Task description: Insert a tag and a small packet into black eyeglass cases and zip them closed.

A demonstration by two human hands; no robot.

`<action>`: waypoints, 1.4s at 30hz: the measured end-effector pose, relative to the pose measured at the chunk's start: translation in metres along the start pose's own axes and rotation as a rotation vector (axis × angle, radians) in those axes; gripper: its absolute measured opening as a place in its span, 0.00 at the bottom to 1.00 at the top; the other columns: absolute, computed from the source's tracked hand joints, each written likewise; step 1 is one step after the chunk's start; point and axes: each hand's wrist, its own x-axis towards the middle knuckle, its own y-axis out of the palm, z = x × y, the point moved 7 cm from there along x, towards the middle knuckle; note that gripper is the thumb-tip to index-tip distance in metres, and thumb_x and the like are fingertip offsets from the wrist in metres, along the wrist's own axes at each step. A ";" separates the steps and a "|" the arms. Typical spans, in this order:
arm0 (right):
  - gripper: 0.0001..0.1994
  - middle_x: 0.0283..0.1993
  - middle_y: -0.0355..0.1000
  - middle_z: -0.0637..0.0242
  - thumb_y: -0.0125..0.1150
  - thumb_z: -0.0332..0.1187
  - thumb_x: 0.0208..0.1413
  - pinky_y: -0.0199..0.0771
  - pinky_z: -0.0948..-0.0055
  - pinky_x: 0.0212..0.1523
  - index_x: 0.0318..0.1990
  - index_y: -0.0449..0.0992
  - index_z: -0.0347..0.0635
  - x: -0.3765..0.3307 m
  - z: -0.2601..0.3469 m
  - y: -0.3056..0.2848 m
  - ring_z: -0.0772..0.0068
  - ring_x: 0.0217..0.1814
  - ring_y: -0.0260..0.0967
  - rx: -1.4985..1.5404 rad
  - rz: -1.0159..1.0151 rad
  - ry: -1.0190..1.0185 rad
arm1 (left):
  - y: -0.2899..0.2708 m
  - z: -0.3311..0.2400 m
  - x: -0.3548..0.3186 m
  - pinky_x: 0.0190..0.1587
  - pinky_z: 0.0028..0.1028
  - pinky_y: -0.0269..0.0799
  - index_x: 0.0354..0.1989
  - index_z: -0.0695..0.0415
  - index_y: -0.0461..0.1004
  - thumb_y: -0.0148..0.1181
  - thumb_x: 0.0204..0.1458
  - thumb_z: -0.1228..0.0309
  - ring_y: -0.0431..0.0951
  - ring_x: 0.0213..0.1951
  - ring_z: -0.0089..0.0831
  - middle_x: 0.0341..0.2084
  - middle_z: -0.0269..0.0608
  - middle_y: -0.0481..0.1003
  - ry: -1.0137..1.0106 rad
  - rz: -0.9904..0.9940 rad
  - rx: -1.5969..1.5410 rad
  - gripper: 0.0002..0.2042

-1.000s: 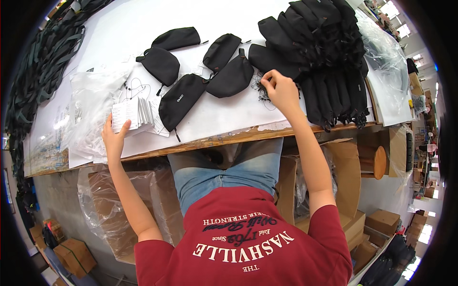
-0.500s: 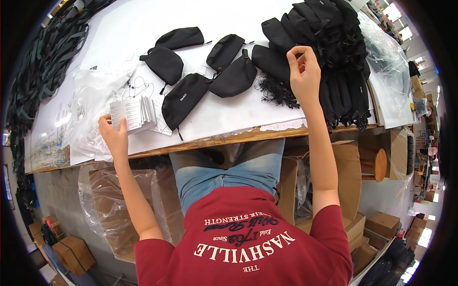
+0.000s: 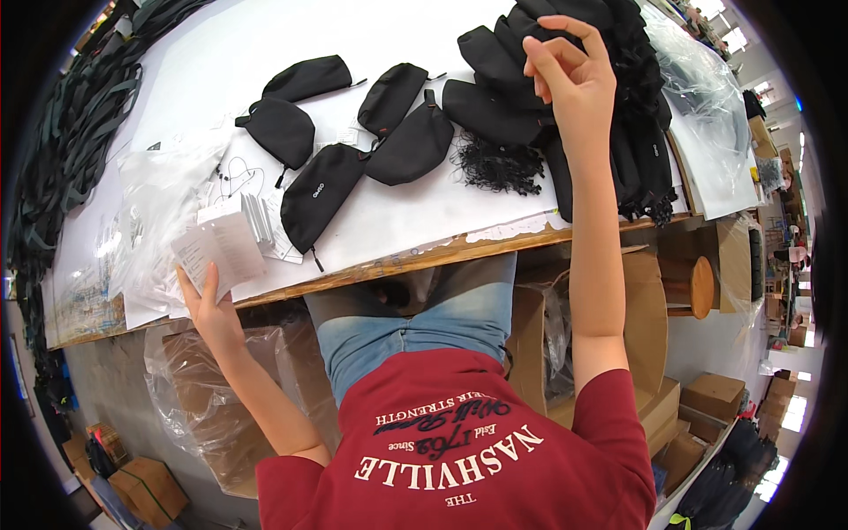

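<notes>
Left hand [image 3: 210,305] gripping stack of paper tags [image 3: 219,252] at surface [image 3: 265,35] edge, long axis tilted up-left. Right hand [image 3: 572,75] raised over black pouch pile [image 3: 609,132], fingers curled, pinching nothing clearly visible.

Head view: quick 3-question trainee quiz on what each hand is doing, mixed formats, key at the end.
1. True or false: the left hand holds a stack of white paper tags.
2. The right hand is raised over: A) the clear plastic bag, B) the pile of black pouches, C) a cardboard box.
3. Fill in: the loose black pouch nearest the tags lies on the white ____.

Key: 1 true; 2 B; 3 table.
</notes>
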 end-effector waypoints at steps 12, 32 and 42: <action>0.14 0.25 0.67 0.68 0.52 0.21 0.53 0.65 0.82 0.24 0.48 0.64 0.39 -0.114 -0.080 0.065 0.82 0.23 0.65 0.281 0.286 0.517 | 0.101 0.059 -0.063 0.33 0.17 0.59 0.43 0.58 0.64 0.53 0.54 0.78 0.62 0.32 0.17 0.32 0.31 0.64 -0.062 0.504 0.172 0.10; 0.07 0.33 0.74 0.65 0.55 0.24 0.57 0.54 0.87 0.20 0.43 0.69 0.39 -0.218 -0.072 -0.087 0.88 0.20 0.56 0.040 -0.387 0.514 | 0.340 0.154 -0.089 0.48 0.35 0.61 0.43 0.61 0.66 0.73 0.32 0.61 0.63 0.46 0.41 0.41 0.45 0.64 0.626 0.854 0.906 0.29; 0.08 0.32 0.74 0.63 0.54 0.22 0.57 0.56 0.87 0.21 0.44 0.69 0.37 -0.233 -0.069 -0.112 0.87 0.20 0.57 -0.009 -0.504 0.501 | 0.322 0.146 -0.096 0.47 0.36 0.60 0.36 0.59 0.66 0.73 0.30 0.68 0.63 0.47 0.42 0.43 0.46 0.62 0.615 0.837 0.868 0.24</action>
